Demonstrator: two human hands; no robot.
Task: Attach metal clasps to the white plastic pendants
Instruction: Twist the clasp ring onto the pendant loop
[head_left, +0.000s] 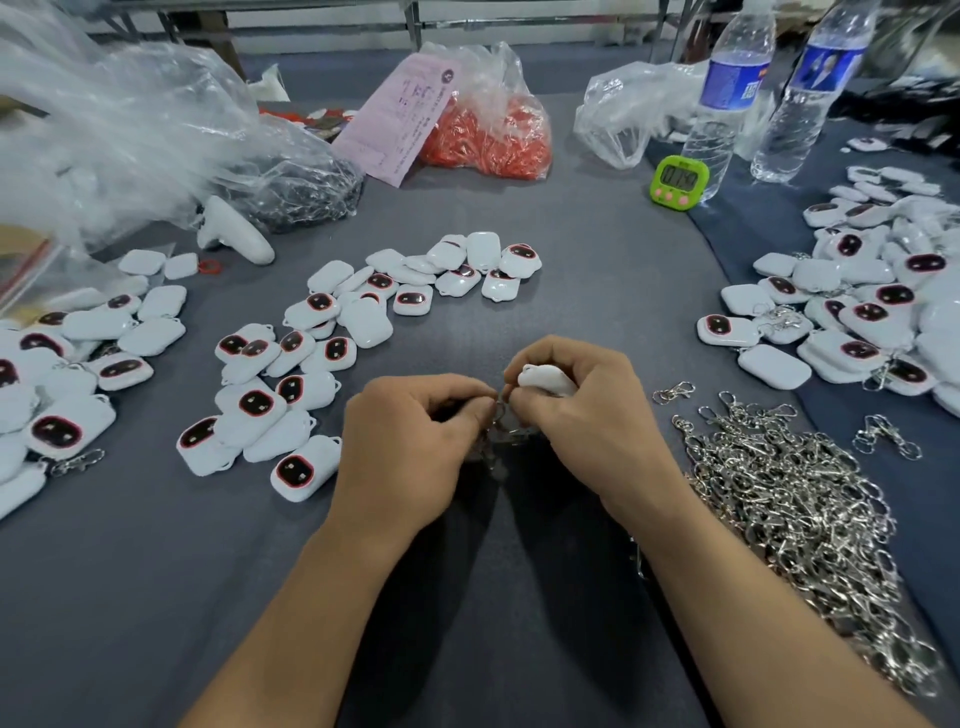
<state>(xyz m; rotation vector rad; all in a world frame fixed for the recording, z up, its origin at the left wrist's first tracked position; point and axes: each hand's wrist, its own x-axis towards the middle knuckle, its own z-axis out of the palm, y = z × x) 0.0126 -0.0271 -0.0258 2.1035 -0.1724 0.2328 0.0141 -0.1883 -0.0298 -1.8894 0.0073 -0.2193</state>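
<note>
Head view — one bench, one job in hand.

- Left hand (415, 431): fingers curled, tips pinching a clasp (498, 415) at near centre. The clasp is mostly hidden between the two hands.
- Right hand (582, 410): curled round a pendant (545, 379), whose white back shows above the knuckles. Its fingertips meet the left hand's at the clasp.
- Handling, as a judgement: the pendant looks light, stiff and glossy, so likely slippery. It is best gripped by its flat faces, leaving the small corner loop free. The clasp is thin sprung metal, fiddly, and best taken by its ring end.
- Loose pendants (291, 395): scattered left and centre, most without clasps.
- Pendants (857, 312) at far right: some show clasps fitted.
- Clasp heap (795, 519): near right, tangled.
- Table (519, 597): grey cloth.
- Writing: the green timer (679, 182) shows digits too blurred to read. The two bottles (732, 93) carry blue labels and the pink slip (400, 114) is printed — none of it legible.
</note>
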